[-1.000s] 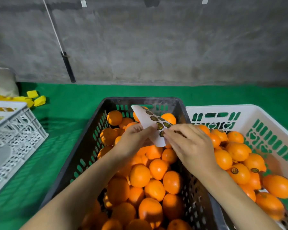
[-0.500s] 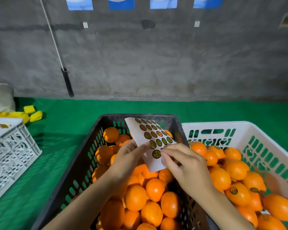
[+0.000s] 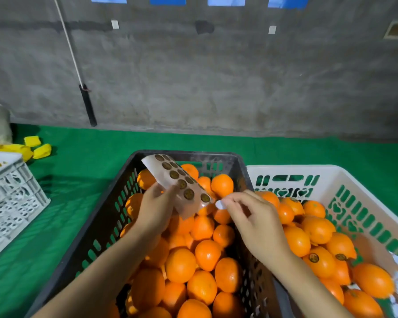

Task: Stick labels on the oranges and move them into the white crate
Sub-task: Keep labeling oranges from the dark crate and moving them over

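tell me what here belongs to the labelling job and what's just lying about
In the job: label sheet in the left hand; loose label pinched by the right hand; oranges in the black crate; white crate.
Lying about: yellow pieces; white lattice crate at left; leaning pole.

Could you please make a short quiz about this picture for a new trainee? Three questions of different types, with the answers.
1. True or false: the left hand holds the label sheet.
2. What does the right hand pinch? A) an orange B) a peeled label C) nothing
3. Fill in: the labelled oranges lie in the ___ crate.
Key: 1 true; 2 B; 3 white crate.
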Demonstrator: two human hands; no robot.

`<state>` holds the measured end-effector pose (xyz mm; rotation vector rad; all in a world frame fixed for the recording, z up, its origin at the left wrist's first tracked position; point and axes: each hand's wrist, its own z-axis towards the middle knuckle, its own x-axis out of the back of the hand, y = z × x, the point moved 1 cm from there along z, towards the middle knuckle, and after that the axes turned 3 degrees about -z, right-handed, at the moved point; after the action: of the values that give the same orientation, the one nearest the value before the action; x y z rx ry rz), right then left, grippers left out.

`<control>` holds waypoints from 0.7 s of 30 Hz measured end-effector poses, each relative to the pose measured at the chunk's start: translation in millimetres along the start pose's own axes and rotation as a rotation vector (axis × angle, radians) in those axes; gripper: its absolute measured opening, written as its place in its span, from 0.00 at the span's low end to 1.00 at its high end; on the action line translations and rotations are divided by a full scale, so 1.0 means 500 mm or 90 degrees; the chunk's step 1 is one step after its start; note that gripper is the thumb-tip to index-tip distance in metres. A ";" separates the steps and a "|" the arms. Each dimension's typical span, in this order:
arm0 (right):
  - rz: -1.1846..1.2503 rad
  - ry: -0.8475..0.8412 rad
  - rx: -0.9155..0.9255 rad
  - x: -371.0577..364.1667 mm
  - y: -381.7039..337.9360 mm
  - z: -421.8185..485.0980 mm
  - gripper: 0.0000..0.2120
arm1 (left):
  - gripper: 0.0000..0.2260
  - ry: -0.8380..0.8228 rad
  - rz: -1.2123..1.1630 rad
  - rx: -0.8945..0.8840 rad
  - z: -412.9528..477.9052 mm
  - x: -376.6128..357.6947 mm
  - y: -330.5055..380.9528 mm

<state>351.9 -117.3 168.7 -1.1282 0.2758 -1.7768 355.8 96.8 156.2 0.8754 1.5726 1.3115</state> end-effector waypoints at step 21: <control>-0.267 -0.779 -0.114 -0.093 0.020 0.028 0.11 | 0.05 0.055 0.095 0.021 -0.008 0.001 0.017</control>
<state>373.3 -80.0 143.6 -2.2824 -0.5858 -1.0824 351.8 97.6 164.5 0.9848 1.6244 1.4488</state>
